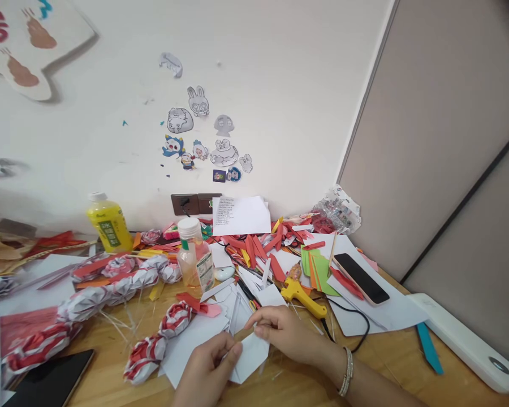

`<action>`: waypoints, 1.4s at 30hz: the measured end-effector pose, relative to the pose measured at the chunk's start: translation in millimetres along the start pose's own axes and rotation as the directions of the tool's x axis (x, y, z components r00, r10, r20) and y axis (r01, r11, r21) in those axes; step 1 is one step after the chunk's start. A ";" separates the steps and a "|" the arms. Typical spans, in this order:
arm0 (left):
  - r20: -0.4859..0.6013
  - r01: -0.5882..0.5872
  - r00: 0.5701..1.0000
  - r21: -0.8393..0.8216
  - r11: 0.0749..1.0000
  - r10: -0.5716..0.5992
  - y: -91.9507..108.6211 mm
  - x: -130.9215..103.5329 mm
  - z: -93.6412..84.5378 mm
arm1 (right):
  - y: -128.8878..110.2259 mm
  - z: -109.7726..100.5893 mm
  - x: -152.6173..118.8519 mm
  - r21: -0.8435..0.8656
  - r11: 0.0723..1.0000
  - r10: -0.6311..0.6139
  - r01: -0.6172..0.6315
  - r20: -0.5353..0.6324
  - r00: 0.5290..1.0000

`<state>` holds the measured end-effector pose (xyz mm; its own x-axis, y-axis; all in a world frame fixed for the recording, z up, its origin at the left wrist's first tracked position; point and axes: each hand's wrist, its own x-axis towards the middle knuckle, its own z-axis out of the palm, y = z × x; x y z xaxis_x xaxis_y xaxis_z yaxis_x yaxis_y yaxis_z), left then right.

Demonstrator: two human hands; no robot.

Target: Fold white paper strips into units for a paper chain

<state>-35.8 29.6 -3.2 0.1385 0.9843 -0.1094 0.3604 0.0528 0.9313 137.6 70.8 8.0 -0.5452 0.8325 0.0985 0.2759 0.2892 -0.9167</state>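
Between both hands is a small sheet of white paper (254, 357), held low over the wooden table near its front. My left hand (212, 362) pinches the paper's left side, thumb on top. The fingers of my right hand (280, 330) are closed on its upper edge, and a bracelet circles that wrist. Just beyond the hands lie more white paper pieces (195, 333) and several pens (248, 294). A yellow glue gun (303, 297) rests to the right, its black cord curling beside it. Twisted red-and-white paper shapes (146, 356) lie left of my left hand.
A clear jar (195, 260) and a yellow drink bottle (110, 223) stand behind. Red paper scraps (258, 249) cover the back. Phones lie at right (360, 277) and lower left (51, 381). A long white device (466, 342) borders the right side by the grey partition (462, 141).
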 end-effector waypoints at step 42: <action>-0.115 0.000 0.991 -0.497 0.868 -0.066 -16.4 11.2 5.1 | 6.5 23.2 -2.7 -0.269 0.961 -0.102 0.059 -0.151 0.983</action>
<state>-35.5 39.0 -21.4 0.0075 0.9915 -0.1296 -0.1453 0.1293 0.9809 122.4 59.4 -7.3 -0.4445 0.8604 0.2493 0.4461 0.4539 -0.7713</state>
